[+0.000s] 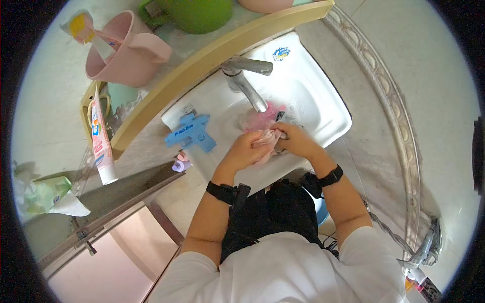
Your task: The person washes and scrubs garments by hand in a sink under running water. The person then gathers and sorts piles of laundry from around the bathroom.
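Note:
Over the front of a white washbasin (pixel 323 118), my left hand (pixel 244 153) and my right hand (pixel 299 142) are close together, both closed on a wet, pale pink cloth (pixel 268 139). The cloth is bunched up, and my fingers hide part of it. Just beyond them, something brighter pink (pixel 263 117), perhaps fabric, lies in the bowl below the spout, with a small dark patch beside it. Whitish suds or water surround it. The metal faucet (pixel 247 91) rises from the basin's back; I cannot tell whether water runs.
A blue shirt-shaped packet (pixel 194 132) lies on the basin's left rim. Above, a yellowish shelf (pixel 202 58) carries a pink cup (pixel 124 55) with a toothbrush and a green mug (pixel 197 14). A toothpaste tube (pixel 101 144) and tissue pack (pixel 50 196) are at left.

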`<move>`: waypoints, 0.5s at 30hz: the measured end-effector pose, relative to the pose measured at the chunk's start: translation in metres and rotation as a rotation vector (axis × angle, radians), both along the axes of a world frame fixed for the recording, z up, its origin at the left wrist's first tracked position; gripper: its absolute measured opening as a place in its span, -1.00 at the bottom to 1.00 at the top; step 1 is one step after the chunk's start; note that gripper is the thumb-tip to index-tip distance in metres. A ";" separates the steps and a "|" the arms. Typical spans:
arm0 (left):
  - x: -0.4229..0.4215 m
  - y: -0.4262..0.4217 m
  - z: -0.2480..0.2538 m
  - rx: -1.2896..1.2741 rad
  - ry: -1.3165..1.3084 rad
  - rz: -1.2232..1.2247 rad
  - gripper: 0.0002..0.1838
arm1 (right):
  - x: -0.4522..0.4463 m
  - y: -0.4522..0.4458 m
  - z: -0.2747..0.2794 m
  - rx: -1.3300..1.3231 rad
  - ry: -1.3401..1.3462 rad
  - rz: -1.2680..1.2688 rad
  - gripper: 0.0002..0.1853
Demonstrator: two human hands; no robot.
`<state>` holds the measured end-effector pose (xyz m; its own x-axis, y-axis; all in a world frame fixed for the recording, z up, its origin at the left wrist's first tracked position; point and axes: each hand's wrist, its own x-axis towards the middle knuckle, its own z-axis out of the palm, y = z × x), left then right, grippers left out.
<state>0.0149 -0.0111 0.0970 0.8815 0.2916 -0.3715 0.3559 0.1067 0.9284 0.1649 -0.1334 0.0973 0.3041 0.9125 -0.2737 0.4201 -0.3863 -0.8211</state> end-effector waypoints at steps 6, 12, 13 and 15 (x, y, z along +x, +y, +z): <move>-0.033 0.023 -0.052 -0.061 0.180 0.417 -0.59 | 0.031 -0.027 0.008 0.028 0.056 -0.288 -0.75; -0.028 0.011 -0.083 0.684 0.279 0.133 -0.46 | 0.025 -0.020 0.021 0.027 -0.275 -0.163 -0.85; -0.027 0.011 -0.089 0.683 0.275 0.134 -0.46 | 0.028 -0.019 0.025 0.026 -0.280 -0.164 -0.85; -0.025 0.010 -0.087 1.045 0.399 -0.080 -0.57 | 0.036 -0.020 0.036 0.018 0.077 -0.350 -0.76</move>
